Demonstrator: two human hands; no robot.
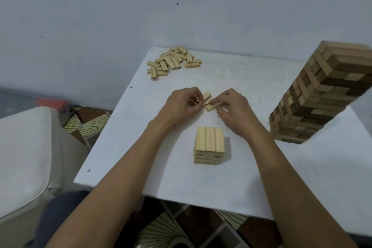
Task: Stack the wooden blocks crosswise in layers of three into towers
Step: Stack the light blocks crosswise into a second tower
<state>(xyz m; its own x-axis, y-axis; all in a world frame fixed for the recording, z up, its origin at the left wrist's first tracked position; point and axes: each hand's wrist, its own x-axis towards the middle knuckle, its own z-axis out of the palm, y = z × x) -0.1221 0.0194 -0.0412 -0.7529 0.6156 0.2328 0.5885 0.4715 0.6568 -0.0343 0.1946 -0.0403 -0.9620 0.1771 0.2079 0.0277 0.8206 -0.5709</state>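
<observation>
Our left hand (184,103) and right hand (234,109) pinch pale rectangular wooden blocks (210,107) in their fingers, apparently gathering a layer. Next they likely go crosswise atop the short pale-wood tower (209,140).

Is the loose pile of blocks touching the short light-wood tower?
No, the loose pile lies at the far corner of the table, clearly apart from the short tower.

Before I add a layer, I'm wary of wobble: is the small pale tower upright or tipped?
Upright. The small pale tower stands square on the white table, layers aligned, top layer lying flat.
</observation>
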